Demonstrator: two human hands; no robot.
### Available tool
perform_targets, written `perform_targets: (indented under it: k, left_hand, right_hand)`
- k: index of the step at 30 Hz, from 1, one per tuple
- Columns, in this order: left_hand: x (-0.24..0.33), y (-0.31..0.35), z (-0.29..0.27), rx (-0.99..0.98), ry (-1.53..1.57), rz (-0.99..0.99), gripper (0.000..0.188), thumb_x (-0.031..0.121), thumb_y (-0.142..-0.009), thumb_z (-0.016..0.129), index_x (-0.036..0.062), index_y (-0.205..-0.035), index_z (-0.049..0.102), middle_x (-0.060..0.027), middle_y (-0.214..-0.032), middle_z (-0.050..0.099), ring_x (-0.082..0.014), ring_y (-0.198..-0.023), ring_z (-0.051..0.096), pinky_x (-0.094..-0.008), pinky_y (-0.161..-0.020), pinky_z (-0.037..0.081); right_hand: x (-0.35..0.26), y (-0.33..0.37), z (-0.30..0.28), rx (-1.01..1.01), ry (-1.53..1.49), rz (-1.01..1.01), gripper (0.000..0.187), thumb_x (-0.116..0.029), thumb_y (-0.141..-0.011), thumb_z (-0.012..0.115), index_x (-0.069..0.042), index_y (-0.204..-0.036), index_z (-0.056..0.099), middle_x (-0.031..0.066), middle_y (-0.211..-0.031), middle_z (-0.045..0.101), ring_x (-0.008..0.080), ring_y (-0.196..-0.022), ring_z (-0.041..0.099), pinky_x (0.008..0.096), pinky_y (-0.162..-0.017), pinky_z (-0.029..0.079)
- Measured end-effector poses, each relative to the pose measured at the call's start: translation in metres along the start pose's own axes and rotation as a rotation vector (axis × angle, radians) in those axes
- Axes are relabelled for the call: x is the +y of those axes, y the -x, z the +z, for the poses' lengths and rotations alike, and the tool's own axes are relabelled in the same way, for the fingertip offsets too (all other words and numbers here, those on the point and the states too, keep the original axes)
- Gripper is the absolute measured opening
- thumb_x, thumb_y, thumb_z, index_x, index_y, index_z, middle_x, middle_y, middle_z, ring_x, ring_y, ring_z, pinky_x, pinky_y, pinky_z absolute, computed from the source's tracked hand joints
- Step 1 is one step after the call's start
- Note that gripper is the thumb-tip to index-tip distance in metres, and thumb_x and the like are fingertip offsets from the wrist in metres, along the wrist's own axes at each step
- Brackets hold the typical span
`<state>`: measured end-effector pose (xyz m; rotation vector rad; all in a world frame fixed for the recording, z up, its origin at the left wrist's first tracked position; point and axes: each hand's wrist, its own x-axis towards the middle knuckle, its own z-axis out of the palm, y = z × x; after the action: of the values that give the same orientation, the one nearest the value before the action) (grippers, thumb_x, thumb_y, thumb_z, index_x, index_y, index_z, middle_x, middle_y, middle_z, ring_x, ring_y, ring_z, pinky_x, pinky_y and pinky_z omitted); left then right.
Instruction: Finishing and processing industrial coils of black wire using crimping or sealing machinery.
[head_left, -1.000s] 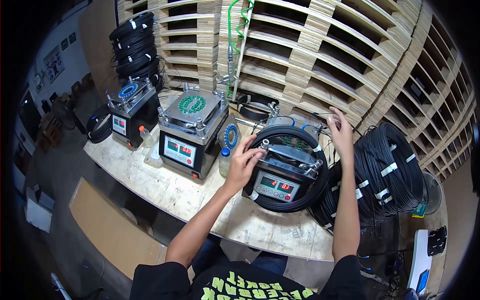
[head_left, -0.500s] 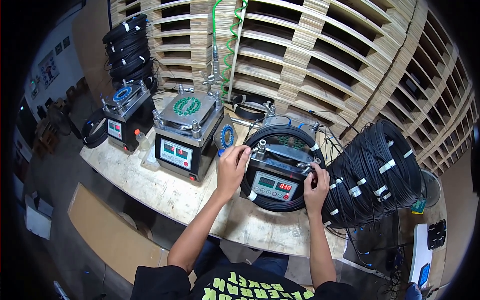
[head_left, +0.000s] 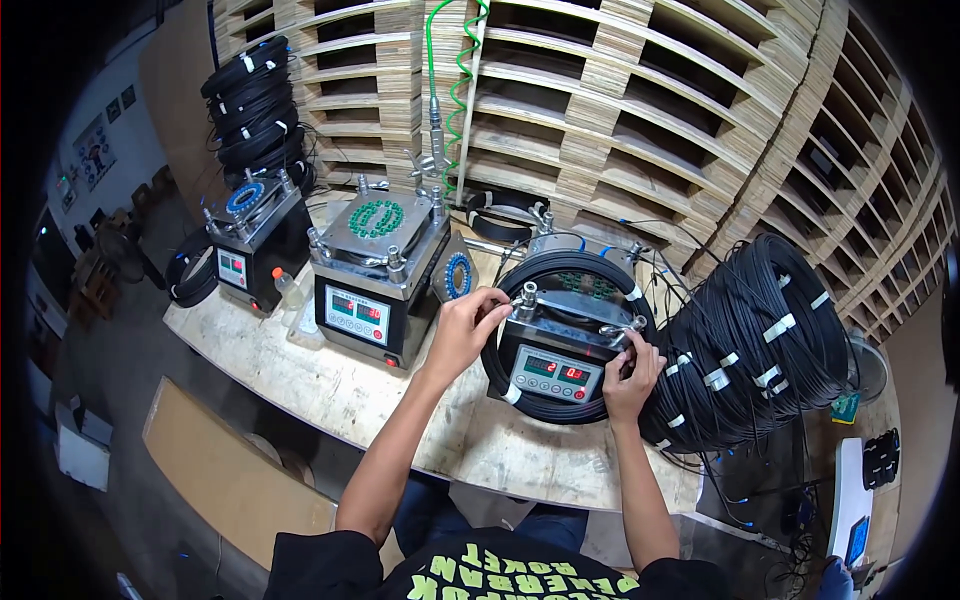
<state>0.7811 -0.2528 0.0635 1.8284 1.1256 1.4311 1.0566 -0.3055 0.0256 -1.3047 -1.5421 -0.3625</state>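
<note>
On the desk (head_left: 300,365) in my head view, a black cable coil (head_left: 565,413) rings the machine (head_left: 558,343); left hand (head_left: 462,335) bunched at the left front post (head_left: 527,296), right hand (head_left: 632,380) curled by the right clamp (head_left: 616,330), and whether either pinches, I can't tell

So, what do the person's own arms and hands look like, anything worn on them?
The left hand and right hand wear no gloves, and no watch or bracelet shows. The forearms are bare below black short sleeves.
</note>
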Motion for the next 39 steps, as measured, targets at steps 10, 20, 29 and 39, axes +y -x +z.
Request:
perform_targets:
  k: [10, 20, 29, 39]
  left_hand:
    - [-0.009, 0.004, 0.017, 0.068, 0.007, -0.006, 0.02, 0.019, -0.098, 0.066, -0.0007, -0.097, 0.063, -0.008, -0.07, 0.062, -0.0134, -0.06, 0.056, -0.0293, -0.055, 0.043]
    - [-0.03, 0.011, 0.046, 0.25, -0.038, 0.053, 0.021, 0.016, -0.104, 0.055, -0.0024, -0.095, 0.057, -0.0078, -0.074, 0.06, -0.0146, -0.064, 0.055, -0.031, -0.061, 0.045]
    - [-0.03, 0.011, 0.049, 0.272, -0.035, 0.083, 0.025, 0.02, -0.105, 0.056, -0.0026, -0.096, 0.056, -0.0066, -0.076, 0.06, -0.0116, -0.068, 0.053, -0.0283, -0.062, 0.044]
    - [-0.037, 0.012, 0.052, 0.284, 0.011, 0.065, 0.024, 0.02, -0.105, 0.056, -0.0028, -0.096, 0.055, -0.0063, -0.077, 0.061, -0.0105, -0.069, 0.052, -0.0273, -0.063, 0.043]
  right_hand:
    - [-0.026, 0.0, -0.005, -0.167, 0.18, 0.06, 0.053, -0.027, -0.078, 0.076, -0.024, -0.13, 0.068, 0.0025, -0.083, 0.045, 0.02, -0.085, 0.048, 0.0382, -0.084, 0.03]
    - [-0.009, -0.005, -0.026, 0.078, -0.23, 0.268, 0.011, -0.001, -0.086, 0.072, 0.002, -0.096, 0.068, 0.0083, -0.095, 0.054, 0.0184, -0.081, 0.056, 0.0284, -0.07, 0.046]
    - [0.004, -0.015, -0.035, 0.07, -0.327, 0.433, 0.009, -0.008, -0.095, 0.065, 0.001, -0.098, 0.066, 0.0105, -0.084, 0.062, 0.0232, -0.068, 0.059, 0.0332, -0.064, 0.048]
    - [0.015, -0.012, -0.046, -0.057, -0.49, 0.5, 0.023, -0.009, -0.097, 0.065, -0.001, -0.116, 0.058, 0.004, -0.08, 0.061, 0.0071, -0.065, 0.053, 0.0223, -0.055, 0.041]
